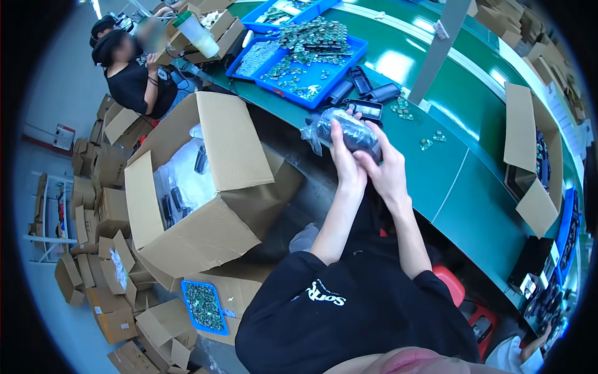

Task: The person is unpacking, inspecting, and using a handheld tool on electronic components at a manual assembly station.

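Head view. May slip, by judgement, owing to slickness of loose plastic film (310, 135), and drop past the near edge of the green table (476, 206). Grasps with left hand (344, 159) and right hand (387, 165), part-curled, pressed round one film-wrapped dark unit (350, 132); held up at the table edge, near dark housings (381, 93).

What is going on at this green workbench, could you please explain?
A person holds a dark object in clear plastic between the left hand and the right hand, at the near edge of the green workbench. Just beyond lie several black casings, beside a blue tray heaped with small green circuit boards. To the left stands an open cardboard box with dark pieces and plastic inside. Another person is at the upper left.
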Demonstrator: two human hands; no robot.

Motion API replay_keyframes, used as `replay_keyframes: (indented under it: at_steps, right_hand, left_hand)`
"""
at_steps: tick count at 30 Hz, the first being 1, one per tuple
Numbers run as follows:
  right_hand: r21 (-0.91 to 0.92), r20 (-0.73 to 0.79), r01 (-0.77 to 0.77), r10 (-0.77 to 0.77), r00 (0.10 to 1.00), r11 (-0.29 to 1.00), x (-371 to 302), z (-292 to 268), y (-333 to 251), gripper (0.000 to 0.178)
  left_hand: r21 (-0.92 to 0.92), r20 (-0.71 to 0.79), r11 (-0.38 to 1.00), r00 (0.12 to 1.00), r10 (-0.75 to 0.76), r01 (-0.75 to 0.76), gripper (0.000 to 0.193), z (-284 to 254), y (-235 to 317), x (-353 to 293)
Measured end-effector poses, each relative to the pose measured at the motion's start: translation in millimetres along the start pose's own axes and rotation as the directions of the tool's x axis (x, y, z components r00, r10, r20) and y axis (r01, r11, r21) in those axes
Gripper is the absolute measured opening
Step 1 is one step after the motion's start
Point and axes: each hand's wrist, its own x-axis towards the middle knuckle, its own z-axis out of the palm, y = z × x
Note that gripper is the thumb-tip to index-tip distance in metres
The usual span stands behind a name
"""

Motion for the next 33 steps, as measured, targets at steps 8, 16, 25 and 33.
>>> replay_keyframes:
  at_steps: [8, 16, 25, 33]
  right_hand:
    - [-0.143, -0.123, 0.036, -0.054, 0.991, 0.989, 18, -11, 10, 0.030]
    - [-0.280, -0.230, 0.073, -0.141, 0.963, 0.957, 43, -12, 8, 0.021]
    - [-0.229, -0.173, 0.228, -0.270, 0.947, 0.946, 78, -3, 28, 0.017]
    - [-0.156, -0.141, 0.199, -0.221, 0.965, 0.968, 105, -3, 30, 0.017]
  left_hand:
    - [-0.121, -0.058, 0.993, 0.998, 0.001, -0.008, 0.058, 13, -22, 33]
    - [-0.260, -0.182, 0.959, 0.981, 0.065, -0.112, 0.056, 11, -29, 57]
    - [-0.379, 0.015, 0.923, 0.998, -0.062, 0.063, 0.061, -11, -42, 92]
    - [-0.464, 0.088, 0.867, 0.984, -0.156, 0.180, 0.069, 1, -49, 109]
